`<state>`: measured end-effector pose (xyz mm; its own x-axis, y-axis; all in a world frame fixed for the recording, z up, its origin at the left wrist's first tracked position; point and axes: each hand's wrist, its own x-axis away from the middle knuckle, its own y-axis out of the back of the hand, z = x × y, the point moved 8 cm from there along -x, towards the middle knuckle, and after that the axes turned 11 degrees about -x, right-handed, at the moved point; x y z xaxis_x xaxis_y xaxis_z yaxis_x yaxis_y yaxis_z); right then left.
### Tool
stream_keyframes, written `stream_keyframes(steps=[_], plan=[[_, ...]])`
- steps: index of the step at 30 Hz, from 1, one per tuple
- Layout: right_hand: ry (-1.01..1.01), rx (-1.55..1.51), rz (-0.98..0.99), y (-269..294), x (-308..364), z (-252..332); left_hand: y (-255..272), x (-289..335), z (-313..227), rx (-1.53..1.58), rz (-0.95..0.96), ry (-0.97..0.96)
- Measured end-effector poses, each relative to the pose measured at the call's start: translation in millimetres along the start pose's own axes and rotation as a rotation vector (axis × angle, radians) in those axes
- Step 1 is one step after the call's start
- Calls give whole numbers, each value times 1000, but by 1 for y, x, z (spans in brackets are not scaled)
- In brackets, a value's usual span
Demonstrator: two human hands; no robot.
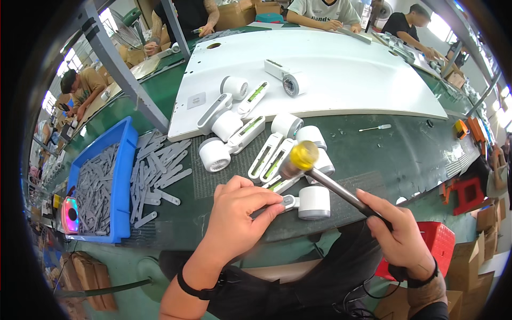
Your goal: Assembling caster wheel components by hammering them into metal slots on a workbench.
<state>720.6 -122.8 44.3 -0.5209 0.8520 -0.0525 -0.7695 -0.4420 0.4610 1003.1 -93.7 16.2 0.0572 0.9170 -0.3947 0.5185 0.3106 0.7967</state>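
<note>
Fan by the counter's near edge seems light, stiff; left fingers pinch its graspable neck, right fingers clasp a hammer.

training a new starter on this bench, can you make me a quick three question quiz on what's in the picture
1. Which hand grips the yellow-headed hammer?
2. True or false: the screwdriver lies on the white panel.
3. What is in the blue bin?
a) white fans
b) grey strips
c) hammers

Key: 1. The right hand. 2. False; it lies on the green tabletop. 3. b
</note>
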Motion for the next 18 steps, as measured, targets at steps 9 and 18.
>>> stream_keyframes(steps=[9, 18], plan=[[31, 214, 35, 3, 11, 16, -7, 0, 10, 53, 68, 9], [-78, 296, 133, -2, 8, 25, -6, -1, 9, 39, 92, 9]])
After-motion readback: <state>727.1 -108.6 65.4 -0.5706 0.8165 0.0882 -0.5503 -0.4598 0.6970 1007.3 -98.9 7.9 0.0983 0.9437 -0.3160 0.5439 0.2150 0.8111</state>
